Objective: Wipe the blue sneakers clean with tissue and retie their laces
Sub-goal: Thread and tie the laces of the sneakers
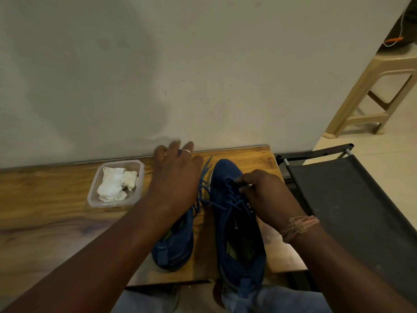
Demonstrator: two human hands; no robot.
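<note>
Two blue sneakers stand side by side on the wooden table (56, 218), toes toward the wall. The right sneaker (239, 231) has loose blue laces (232, 197) across its tongue. My right hand (266, 197) pinches those laces near the top eyelets. The left sneaker (176, 247) is mostly hidden under my left forearm. My left hand (176, 177) hovers over its toe with fingers spread and straight, holding nothing. Crumpled white tissue (115, 184) lies in a clear plastic container (93, 197) to the left of the sneakers.
A pale wall (180, 75) rises right behind the table. A black fabric rack (352, 199) stands to the right of the table. A beige plastic stool (372, 91) stands on the floor at the far right. My knees in jeans (270, 299) show below the table edge.
</note>
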